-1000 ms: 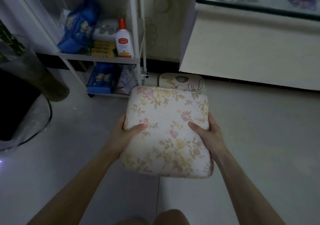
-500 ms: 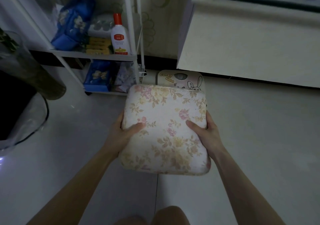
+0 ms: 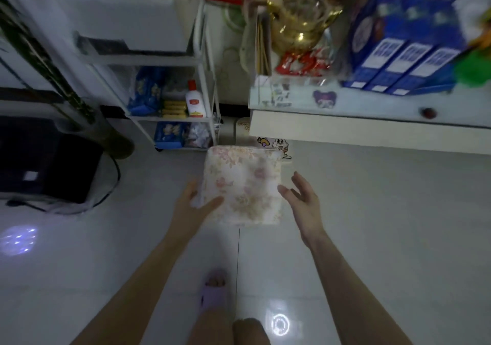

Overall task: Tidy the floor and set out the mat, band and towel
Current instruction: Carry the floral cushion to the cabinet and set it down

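Left hand [image 3: 191, 204] grips the left edge of the floral cushion [image 3: 244, 182], thumb on top. Right hand [image 3: 303, 201] is spread wide, just beside the cushion's right edge. The cushion hangs above the floor [image 3: 372, 225], in front of the white rack [image 3: 204, 79]. On the rack's middle shelf, one white bottle [image 3: 195, 100] with a red cap stands at the right edge. On the table [image 3: 372, 129] sit one glass jar [image 3: 300, 17] near the left edge and three blue boxes [image 3: 398, 65] side by side.
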A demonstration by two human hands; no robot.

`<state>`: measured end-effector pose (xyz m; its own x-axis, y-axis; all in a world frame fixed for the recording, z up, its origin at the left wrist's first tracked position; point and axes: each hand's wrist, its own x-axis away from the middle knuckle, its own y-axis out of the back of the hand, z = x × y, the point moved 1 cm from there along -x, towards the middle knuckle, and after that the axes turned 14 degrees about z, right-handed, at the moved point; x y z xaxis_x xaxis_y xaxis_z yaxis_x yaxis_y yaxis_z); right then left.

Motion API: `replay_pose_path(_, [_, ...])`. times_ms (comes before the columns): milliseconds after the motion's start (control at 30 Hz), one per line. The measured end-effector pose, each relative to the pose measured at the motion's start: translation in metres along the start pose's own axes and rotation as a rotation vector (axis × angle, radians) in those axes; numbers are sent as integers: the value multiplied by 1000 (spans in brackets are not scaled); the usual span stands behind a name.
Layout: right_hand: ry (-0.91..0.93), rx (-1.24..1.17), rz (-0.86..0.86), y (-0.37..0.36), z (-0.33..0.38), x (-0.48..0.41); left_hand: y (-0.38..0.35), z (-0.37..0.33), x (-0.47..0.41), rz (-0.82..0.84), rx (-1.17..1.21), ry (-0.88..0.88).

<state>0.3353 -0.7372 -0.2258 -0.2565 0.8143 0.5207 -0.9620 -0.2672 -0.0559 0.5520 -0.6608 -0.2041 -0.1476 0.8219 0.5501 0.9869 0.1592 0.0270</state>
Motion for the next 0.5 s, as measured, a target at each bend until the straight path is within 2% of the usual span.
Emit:
replay_pose_path(300, [30, -30, -46, 3, 128, 186, -37, -139, 174, 98, -57, -51])
replay_pose_path(500, [104, -76, -127, 22, 168, 280, -70, -177, 253, 192, -83, -108])
